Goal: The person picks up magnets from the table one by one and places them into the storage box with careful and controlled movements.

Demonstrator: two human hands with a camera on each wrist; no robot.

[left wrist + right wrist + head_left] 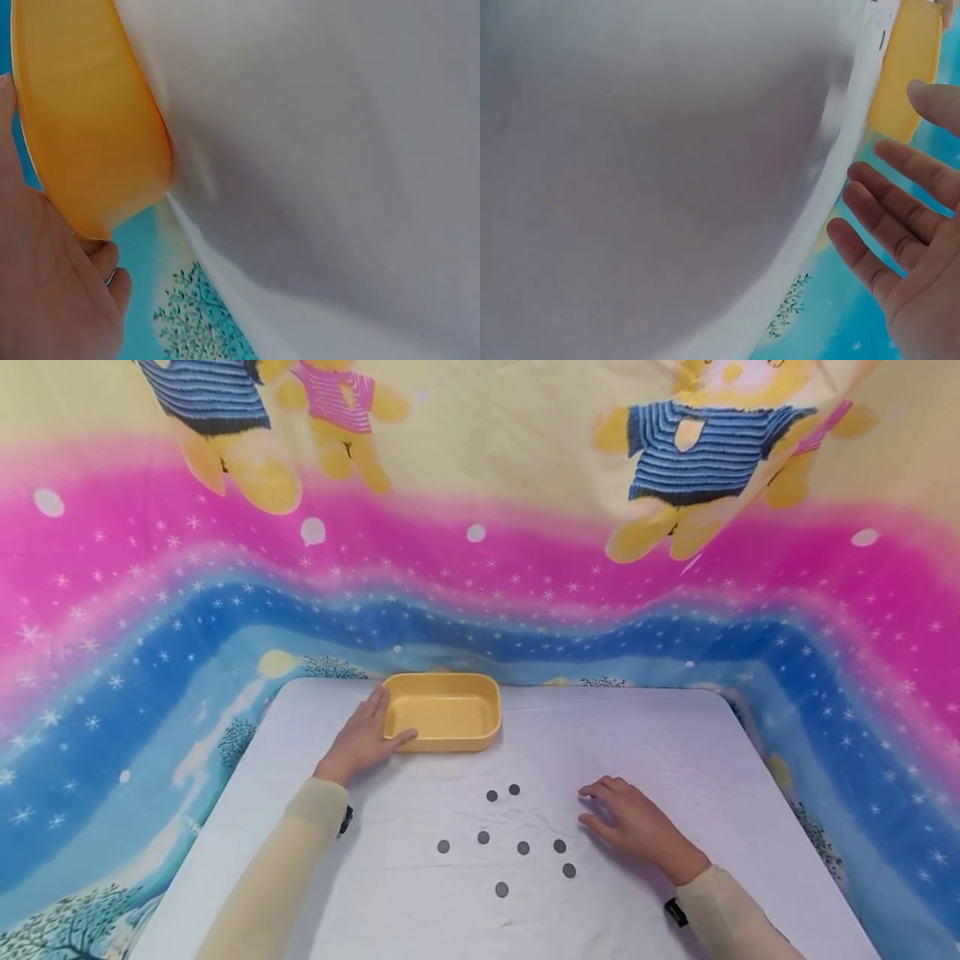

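A yellow rectangular tub (442, 745) with rounded corners stands at the far edge of the white-covered table, nothing inside it. My left hand (363, 739) holds its left end, thumb along the front wall and fingers around the far-left corner. The left wrist view shows the palm beside the tub (90, 112) with the last fingers curled under its rim. Several flat dark grey discs (523, 848) lie scattered on the cloth in front of the tub. To their right, my right hand (630, 818) hovers over the table, fingers spread and loosely bent, holding nothing.
The table's white cloth (660, 743) has slight wrinkles. Behind and along both sides hangs a printed curtain (480, 577) with bears and snowflakes, close to the table's far edge. Each wrist carries a dark strap (676, 912).
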